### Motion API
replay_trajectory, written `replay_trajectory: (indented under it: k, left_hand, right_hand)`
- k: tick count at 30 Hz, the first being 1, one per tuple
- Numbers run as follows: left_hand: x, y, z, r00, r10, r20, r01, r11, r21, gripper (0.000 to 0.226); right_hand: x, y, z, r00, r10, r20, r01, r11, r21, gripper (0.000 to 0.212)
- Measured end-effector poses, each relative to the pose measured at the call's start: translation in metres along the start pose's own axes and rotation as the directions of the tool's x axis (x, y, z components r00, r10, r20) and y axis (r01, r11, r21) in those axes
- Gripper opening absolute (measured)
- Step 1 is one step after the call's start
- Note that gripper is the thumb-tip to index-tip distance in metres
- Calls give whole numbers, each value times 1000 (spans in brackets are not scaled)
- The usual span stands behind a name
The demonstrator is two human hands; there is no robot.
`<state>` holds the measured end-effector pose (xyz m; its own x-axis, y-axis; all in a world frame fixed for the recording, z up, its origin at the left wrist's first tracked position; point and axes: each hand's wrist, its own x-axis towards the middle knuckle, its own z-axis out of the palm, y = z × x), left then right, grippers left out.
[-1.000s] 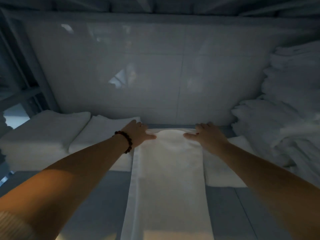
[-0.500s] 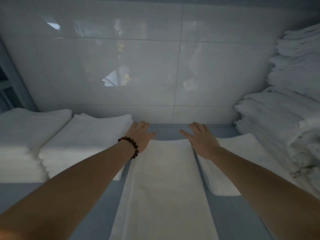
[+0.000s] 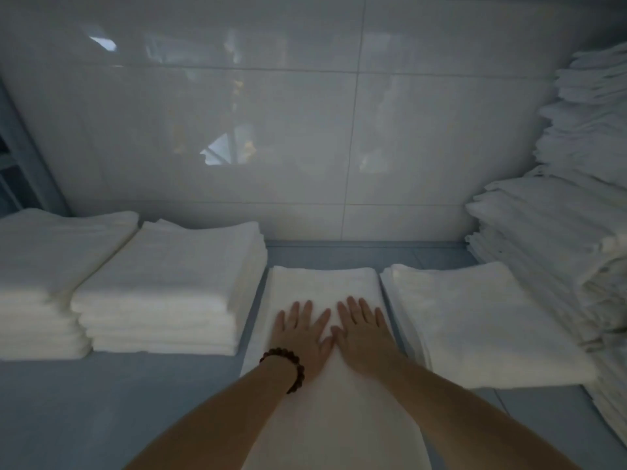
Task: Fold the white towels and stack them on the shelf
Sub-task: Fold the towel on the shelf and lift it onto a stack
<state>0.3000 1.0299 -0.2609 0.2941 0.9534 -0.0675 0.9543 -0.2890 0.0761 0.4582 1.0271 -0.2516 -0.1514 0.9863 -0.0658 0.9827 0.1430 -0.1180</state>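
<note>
My hands have slid back from the far edge of the long white folded towel (image 3: pixel 325 290) toward its middle. My left hand (image 3: pixel 300 337), with the dark bead bracelet (image 3: pixel 283 366), and my right hand (image 3: pixel 364 334) lie flat, fingers spread, thumbs nearly touching, pressing the cloth smooth before the next fold, I judge. It lies on the grey shelf (image 3: pixel 101 401), in the gap between a stack of folded white towels (image 3: pixel 169 293) and a lower white pile (image 3: pixel 475 320). A tall stack (image 3: pixel 576 215) crowds the right.

Blue-grey shelf (image 3: pixel 101 401) bears long towel (image 3: pixel 325 286), flanked by folded towel stacks (image 3: pixel 169 290).
</note>
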Motion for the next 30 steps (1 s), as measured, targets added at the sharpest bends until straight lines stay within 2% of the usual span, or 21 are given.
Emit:
replay_trajectory:
  k: [4, 9, 18, 23, 27, 30]
  left_hand:
    - [22, -7, -1, 999, 2, -49, -2, 1000, -1, 57]
    - [16, -10, -5, 1000, 20, 0, -20, 1000, 11, 58]
    - [-95, -2, 0, 991, 56, 118, -61, 998, 34, 64]
    - [-170, 0, -1, 978, 69, 195, -60, 997, -53, 65]
    - [-217, 2, -10, 976, 25, 217, 2, 993, -122, 63]
    - [-246, 7, -12, 970, 20, 241, 27, 981, -190, 72]
  right_hand:
    - [24, 2, 2, 997, -21, -76, 19, 999, -28, 57]
    - [23, 0, -3, 1000, -7, -29, 6, 1000, -21, 57]
    - [-87, -23, -1, 997, -3, 72, 1, 1000, 28, 63]
    - [-159, -29, 2, 992, -28, 120, 26, 1000, 18, 63]
    - [-201, -24, -6, 981, -43, 189, 39, 999, 25, 63]
    - [-232, -14, -11, 976, -67, 206, 44, 992, 116, 68]
